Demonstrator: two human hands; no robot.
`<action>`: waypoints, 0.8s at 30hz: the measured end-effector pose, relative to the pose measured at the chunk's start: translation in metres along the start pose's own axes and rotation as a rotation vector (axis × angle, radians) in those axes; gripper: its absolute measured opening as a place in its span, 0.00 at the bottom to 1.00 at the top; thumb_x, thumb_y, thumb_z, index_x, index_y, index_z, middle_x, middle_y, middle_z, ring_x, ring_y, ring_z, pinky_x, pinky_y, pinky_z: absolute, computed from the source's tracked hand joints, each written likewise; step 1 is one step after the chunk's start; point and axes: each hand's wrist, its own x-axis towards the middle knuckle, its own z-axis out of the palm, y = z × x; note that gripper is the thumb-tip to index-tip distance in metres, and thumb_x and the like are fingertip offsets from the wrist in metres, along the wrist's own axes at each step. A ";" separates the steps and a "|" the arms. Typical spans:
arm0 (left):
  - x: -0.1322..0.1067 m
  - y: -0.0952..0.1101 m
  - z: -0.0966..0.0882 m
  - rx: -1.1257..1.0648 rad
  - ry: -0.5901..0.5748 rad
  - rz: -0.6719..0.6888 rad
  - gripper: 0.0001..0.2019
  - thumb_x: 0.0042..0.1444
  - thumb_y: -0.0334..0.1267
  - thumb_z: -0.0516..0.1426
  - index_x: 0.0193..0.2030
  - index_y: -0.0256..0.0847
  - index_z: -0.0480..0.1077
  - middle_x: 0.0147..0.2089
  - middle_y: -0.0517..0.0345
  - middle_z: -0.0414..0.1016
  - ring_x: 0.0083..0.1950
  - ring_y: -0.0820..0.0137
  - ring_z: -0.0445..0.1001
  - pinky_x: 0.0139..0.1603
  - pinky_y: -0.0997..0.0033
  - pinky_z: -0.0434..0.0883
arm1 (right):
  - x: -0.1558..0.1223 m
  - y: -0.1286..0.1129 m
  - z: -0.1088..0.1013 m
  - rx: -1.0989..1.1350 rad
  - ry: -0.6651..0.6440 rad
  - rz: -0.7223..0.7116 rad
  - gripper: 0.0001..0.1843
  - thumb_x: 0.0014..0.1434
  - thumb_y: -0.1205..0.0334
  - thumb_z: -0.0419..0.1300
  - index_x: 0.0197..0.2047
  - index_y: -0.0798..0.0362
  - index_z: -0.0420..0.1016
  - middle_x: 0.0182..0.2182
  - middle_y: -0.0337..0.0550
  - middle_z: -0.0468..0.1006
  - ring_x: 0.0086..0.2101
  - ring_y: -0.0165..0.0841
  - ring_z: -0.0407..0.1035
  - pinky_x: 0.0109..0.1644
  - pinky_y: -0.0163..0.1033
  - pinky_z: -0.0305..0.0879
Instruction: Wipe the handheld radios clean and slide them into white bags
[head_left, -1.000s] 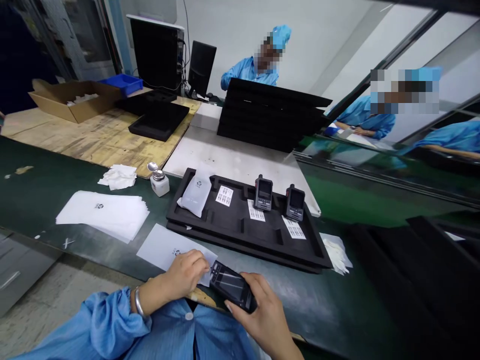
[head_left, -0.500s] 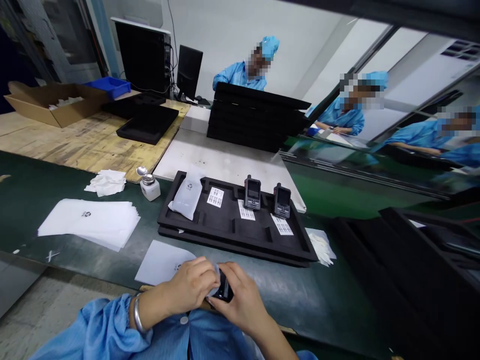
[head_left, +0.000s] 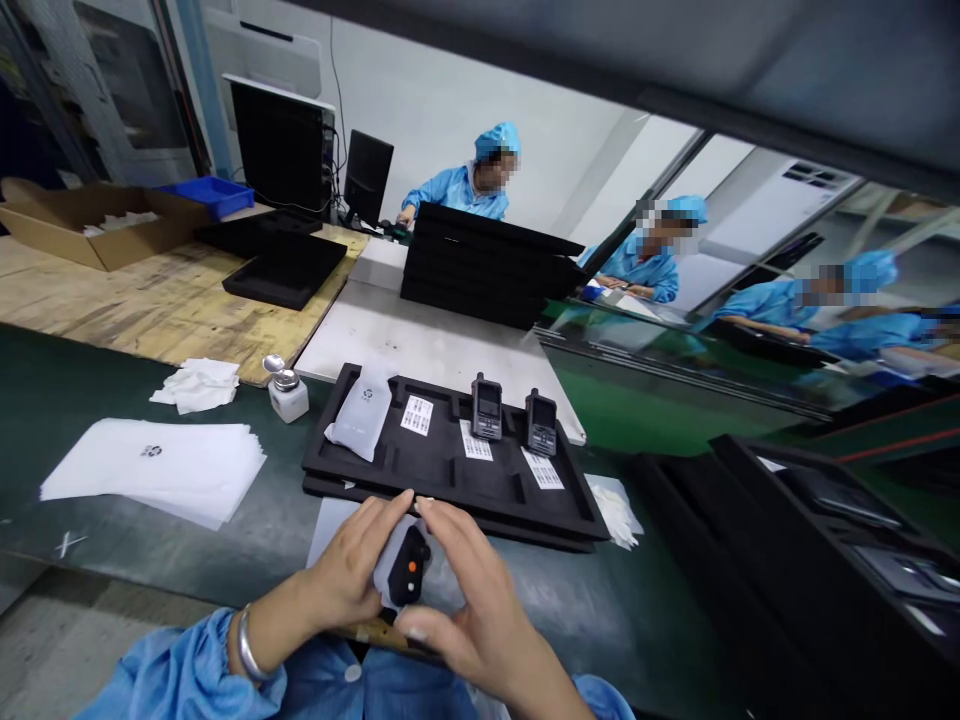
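Observation:
A black two-way radio (head_left: pixel 409 568) with an orange button is turned end-on between my hands, near the table's front edge. My left hand (head_left: pixel 352 565) is closed on the radio, with a whitish thin sheet or cloth (head_left: pixel 386 568) between its fingers and the radio. My right hand (head_left: pixel 480 590) curves around the other side, thumb and fingers spread apart; whether its fingertips touch the radio is unclear. Just behind, a black foam tray (head_left: pixel 442 490) holds two upright radios (head_left: pixel 487 408), printed label sheets (head_left: pixel 417 415) and a filled white pouch (head_left: pixel 364 412). A white bag (head_left: pixel 330 520) lies partly under my left hand.
Flat white bags (head_left: pixel 150 470) are stacked at left, near crumpled wipes (head_left: pixel 196 385) and a small dispenser bottle (head_left: pixel 289 397). White gloves (head_left: pixel 615 510) lie right of the tray. More foam trays (head_left: pixel 712 560) stand at right. Co-workers (head_left: pixel 469 190) sit beyond a foam stack (head_left: pixel 480 265).
The radio has been turned so its end with the orange button shows. My right hand has spread its fingers around it. The view has tilted up slightly.

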 end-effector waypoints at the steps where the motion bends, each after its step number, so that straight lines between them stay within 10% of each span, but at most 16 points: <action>1: 0.001 0.002 -0.002 -0.018 0.044 0.001 0.44 0.54 0.32 0.55 0.73 0.39 0.35 0.59 0.37 0.65 0.55 0.53 0.69 0.53 0.52 0.72 | 0.000 0.000 0.002 0.040 0.041 0.034 0.36 0.64 0.41 0.55 0.68 0.50 0.55 0.58 0.55 0.65 0.55 0.45 0.65 0.58 0.51 0.66; 6: -0.006 0.004 -0.004 -0.057 0.135 -0.067 0.44 0.56 0.35 0.56 0.74 0.40 0.34 0.60 0.38 0.65 0.55 0.55 0.71 0.53 0.55 0.73 | -0.003 0.004 0.023 0.231 0.063 0.198 0.15 0.68 0.54 0.52 0.53 0.49 0.70 0.41 0.45 0.74 0.40 0.37 0.70 0.43 0.41 0.70; 14: -0.017 -0.002 0.001 -0.113 0.152 -0.145 0.43 0.58 0.37 0.57 0.74 0.42 0.34 0.61 0.38 0.64 0.56 0.56 0.71 0.54 0.54 0.73 | 0.014 -0.010 0.037 0.206 0.128 0.240 0.12 0.64 0.52 0.57 0.39 0.51 0.73 0.30 0.40 0.71 0.32 0.34 0.66 0.36 0.37 0.63; 20: -0.021 -0.011 0.001 -0.072 0.181 -0.172 0.50 0.52 0.41 0.63 0.73 0.45 0.34 0.68 0.37 0.57 0.65 0.47 0.64 0.60 0.43 0.69 | 0.065 -0.034 0.008 0.323 0.223 0.102 0.14 0.64 0.58 0.57 0.27 0.52 0.70 0.25 0.37 0.69 0.28 0.30 0.65 0.33 0.35 0.61; 24: 0.020 -0.005 -0.010 -0.077 0.181 -0.264 0.47 0.54 0.39 0.61 0.73 0.48 0.35 0.67 0.43 0.61 0.63 0.52 0.67 0.60 0.49 0.70 | 0.091 -0.023 -0.030 0.380 0.289 0.066 0.13 0.63 0.56 0.59 0.28 0.52 0.72 0.26 0.38 0.72 0.28 0.30 0.66 0.33 0.35 0.63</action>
